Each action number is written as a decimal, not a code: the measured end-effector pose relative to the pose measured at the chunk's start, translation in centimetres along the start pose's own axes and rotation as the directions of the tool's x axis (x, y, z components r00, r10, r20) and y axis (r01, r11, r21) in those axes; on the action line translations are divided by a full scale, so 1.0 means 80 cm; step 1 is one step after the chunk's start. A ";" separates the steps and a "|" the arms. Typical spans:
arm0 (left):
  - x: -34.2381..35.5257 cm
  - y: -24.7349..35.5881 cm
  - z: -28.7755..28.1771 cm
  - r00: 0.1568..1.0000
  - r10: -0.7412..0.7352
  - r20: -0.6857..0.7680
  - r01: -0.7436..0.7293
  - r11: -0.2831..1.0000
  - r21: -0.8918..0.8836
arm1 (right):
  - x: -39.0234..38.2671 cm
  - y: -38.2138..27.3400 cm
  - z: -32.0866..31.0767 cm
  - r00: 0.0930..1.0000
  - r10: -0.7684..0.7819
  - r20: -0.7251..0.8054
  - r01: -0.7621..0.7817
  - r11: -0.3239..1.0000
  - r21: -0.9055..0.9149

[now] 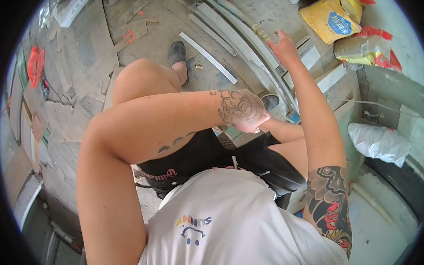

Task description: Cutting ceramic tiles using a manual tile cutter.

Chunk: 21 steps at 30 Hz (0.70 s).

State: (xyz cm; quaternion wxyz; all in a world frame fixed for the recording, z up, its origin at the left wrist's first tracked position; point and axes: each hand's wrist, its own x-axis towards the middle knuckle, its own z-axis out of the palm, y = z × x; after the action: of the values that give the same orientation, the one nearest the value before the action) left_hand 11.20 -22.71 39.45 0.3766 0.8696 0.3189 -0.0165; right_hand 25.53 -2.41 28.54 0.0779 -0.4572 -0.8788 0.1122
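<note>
The right hand [284,48] is being held out over long grey strips [239,40], its fingertips being brought close to a yellowish, banded section [260,33] lying along them. Two fingers are being seen parted, while the others are being hidden behind the hand; whether the section is being gripped or only touched cannot be told. The far ends of the strips are being cut off by the upper edge, and their near ends are being covered around the right forearm.

The left hand [246,111] is being held across the lap with its tattooed back turned up. Its fingers are being concealed and its tips blurred by glare, so whether anything is being grasped cannot be told. A dark textured patch [226,140] just below it is being left too small to identify. One shoe [270,101] is being partly masked by this hand. A yellow sack [321,23] is being shown beyond the right hand.
</note>
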 end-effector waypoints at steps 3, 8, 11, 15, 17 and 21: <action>0.032 -0.026 0.055 0.994 -0.100 -0.048 0.101 0.994 0.036 | 0.028 -0.010 0.024 0.985 0.029 0.170 -0.017 0.998 -0.068; 0.162 -0.040 0.235 0.763 -0.646 0.005 0.619 0.733 0.280 | 0.056 -0.014 0.059 0.895 0.118 0.430 -0.061 0.988 -0.144; 0.181 -0.032 0.263 0.763 -0.629 -0.147 0.624 0.660 0.418 | 0.070 -0.009 0.068 0.907 0.080 0.414 -0.026 0.991 -0.134; 0.052 -0.029 0.105 0.926 -0.377 0.036 0.365 0.913 0.181 | 0.089 -0.004 0.009 0.876 0.035 0.481 0.022 0.993 -0.113; 0.011 -0.008 0.009 0.980 -0.168 0.102 0.172 0.985 -0.030 | 0.103 -0.019 -0.030 0.865 -0.019 0.502 0.059 0.996 -0.064; 0.031 -0.033 0.067 0.945 -0.297 0.134 0.291 0.955 0.064 | 0.122 -0.076 -0.079 0.782 0.071 0.619 0.023 0.989 -0.143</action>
State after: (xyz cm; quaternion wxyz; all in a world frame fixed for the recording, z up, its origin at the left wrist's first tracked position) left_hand 12.80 -23.52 33.24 0.3729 0.8169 0.4168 -0.1411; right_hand 16.71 3.02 36.62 -0.2505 -0.4102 -0.8551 0.1945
